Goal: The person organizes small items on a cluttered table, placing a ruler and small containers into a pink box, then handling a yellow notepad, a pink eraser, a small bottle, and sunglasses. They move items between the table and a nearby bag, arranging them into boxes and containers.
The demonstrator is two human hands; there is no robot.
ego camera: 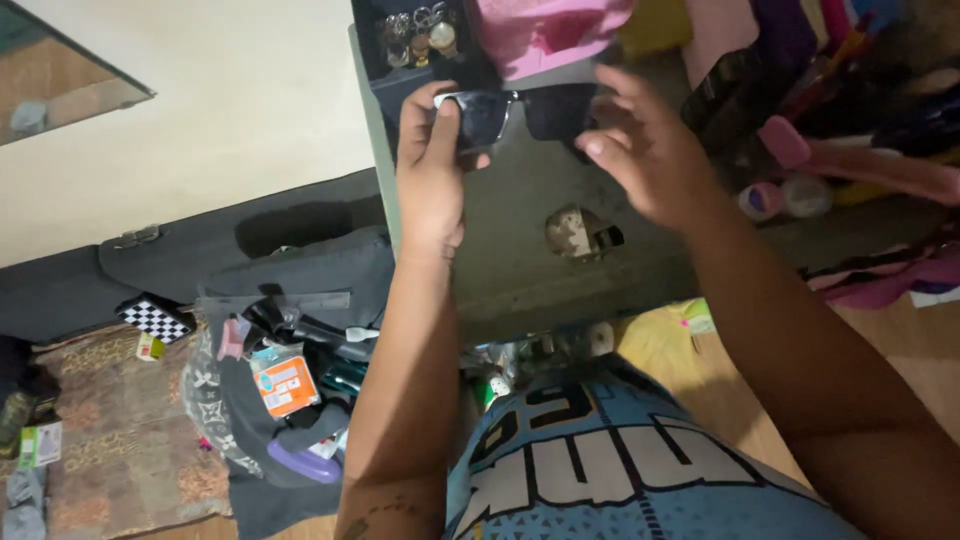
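I see my left hand (432, 165) clamped on the dark sunglasses (520, 112) over the grey shelf (520, 250) — my right hand (645, 150) open, fingertips touching the other lens.

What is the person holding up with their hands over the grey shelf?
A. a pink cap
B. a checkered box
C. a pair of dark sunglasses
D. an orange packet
C: the left hand grips one end of the dark sunglasses by the lens frame, while the right hand touches the other end, above the grey shelf.
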